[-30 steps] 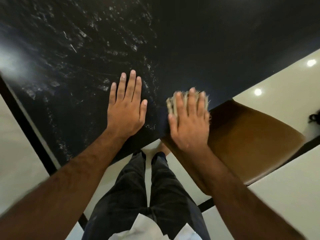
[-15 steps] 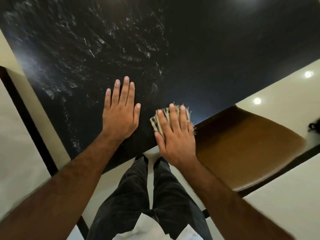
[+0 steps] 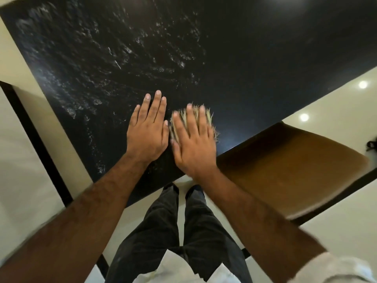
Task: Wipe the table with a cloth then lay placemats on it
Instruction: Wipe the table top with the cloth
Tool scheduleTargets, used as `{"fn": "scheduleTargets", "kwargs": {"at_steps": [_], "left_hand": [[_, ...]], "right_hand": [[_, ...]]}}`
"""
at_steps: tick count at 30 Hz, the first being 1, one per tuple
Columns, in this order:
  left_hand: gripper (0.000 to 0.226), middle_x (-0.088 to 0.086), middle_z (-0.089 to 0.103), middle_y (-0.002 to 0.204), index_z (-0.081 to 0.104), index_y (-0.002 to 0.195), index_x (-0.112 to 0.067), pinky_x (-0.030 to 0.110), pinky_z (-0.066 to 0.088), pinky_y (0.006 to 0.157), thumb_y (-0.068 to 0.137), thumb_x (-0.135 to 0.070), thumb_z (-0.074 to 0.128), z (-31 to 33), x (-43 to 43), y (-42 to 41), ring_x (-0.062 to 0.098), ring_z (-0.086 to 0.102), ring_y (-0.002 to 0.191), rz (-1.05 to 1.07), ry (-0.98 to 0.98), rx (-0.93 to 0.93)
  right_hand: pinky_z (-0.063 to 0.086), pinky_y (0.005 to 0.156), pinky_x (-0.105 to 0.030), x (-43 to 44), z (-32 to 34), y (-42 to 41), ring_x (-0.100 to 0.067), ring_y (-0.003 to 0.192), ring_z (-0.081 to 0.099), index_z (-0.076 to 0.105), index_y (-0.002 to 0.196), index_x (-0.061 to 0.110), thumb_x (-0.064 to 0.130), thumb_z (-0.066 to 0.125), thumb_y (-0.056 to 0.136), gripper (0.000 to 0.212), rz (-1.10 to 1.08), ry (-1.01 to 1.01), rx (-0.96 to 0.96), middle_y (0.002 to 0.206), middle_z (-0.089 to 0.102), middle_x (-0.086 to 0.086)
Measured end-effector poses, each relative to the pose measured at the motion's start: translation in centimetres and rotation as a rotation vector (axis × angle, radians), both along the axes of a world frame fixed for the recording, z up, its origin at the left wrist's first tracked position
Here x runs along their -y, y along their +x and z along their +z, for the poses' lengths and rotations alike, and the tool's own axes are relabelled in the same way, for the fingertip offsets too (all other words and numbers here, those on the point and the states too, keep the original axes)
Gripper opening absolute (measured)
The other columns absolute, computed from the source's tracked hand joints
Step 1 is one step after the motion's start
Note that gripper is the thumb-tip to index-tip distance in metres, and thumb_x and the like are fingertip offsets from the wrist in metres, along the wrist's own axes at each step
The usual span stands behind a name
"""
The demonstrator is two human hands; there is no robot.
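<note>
A black glossy table (image 3: 255, 64) fills the upper view, streaked with whitish smears on its left half. My left hand (image 3: 148, 129) lies flat on the tabletop near the front edge, fingers straight. Beside it, my right hand (image 3: 193, 139) presses a beige frayed cloth (image 3: 208, 117) flat against the table with straight fingers. Most of the cloth is hidden under the palm; only its fringed edges show. The two hands almost touch. No placemat is in view.
A brown chair seat (image 3: 295, 166) sits tucked at the table's right front edge. Pale floor tiles (image 3: 26, 160) with dark joints surround the table. My dark trousers (image 3: 173, 231) stand close to the table's near corner.
My right hand has slid the cloth leftward along the front edge until it lies beside my left hand. The left hand has stayed flat in place.
</note>
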State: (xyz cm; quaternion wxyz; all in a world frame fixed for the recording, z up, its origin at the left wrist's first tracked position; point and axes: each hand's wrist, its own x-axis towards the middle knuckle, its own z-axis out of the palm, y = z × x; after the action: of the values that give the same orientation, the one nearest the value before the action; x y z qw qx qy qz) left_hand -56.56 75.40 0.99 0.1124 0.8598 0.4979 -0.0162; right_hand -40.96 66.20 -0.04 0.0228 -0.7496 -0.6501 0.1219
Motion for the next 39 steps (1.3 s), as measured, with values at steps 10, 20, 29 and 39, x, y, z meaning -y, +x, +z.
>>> {"fn": "scheduleTargets", "kwargs": {"at_steps": [10,20,29,39], "left_hand": [[0.067,0.0,0.009,0.187,0.017,0.178,-0.017,0.052,0.012,0.139,0.116,-0.043,0.021,1.8,0.2,0.7,0.022,0.004,0.173,0.085,-0.135,0.147],[0.079,0.014,-0.002,0.187,0.009,0.178,-0.011,0.058,0.009,0.139,0.116,-0.057,0.024,0.3,0.2,8.1,0.033,-0.004,0.173,0.004,0.019,0.05],[0.074,0.011,0.0,0.187,0.01,0.178,-0.014,0.055,0.009,0.139,0.116,-0.052,0.024,-1.2,-5.0,7.9,0.032,-0.001,0.173,0.054,0.045,-0.002],[0.073,0.011,0.005,0.187,0.015,0.178,-0.015,0.057,0.014,0.138,0.114,-0.049,0.027,-0.3,-11.8,17.4,0.033,0.006,0.173,-0.06,0.082,0.021]], "right_hand": [[0.004,0.136,-0.061,-2.9,2.5,2.1,-0.041,0.171,-0.016,0.0,0.18,0.032,0.062,0.028,0.115,0.077,-0.144,-0.15,-0.117,0.187,-0.013,-0.011],[0.025,0.137,-0.056,-8.4,2.4,12.8,-0.034,0.173,0.011,0.037,0.173,0.014,0.033,0.037,0.117,0.059,-0.367,0.076,-0.149,0.183,0.028,-0.01],[0.038,0.13,-0.053,-9.9,-0.2,14.3,-0.037,0.172,0.018,0.038,0.172,0.012,0.037,0.031,0.118,0.06,-0.255,0.144,0.076,0.183,0.028,-0.012],[0.035,0.128,-0.056,-10.4,-0.4,15.4,-0.038,0.173,0.011,0.03,0.176,0.018,0.041,0.034,0.117,0.064,-0.274,0.097,0.067,0.186,0.016,-0.012]]}}
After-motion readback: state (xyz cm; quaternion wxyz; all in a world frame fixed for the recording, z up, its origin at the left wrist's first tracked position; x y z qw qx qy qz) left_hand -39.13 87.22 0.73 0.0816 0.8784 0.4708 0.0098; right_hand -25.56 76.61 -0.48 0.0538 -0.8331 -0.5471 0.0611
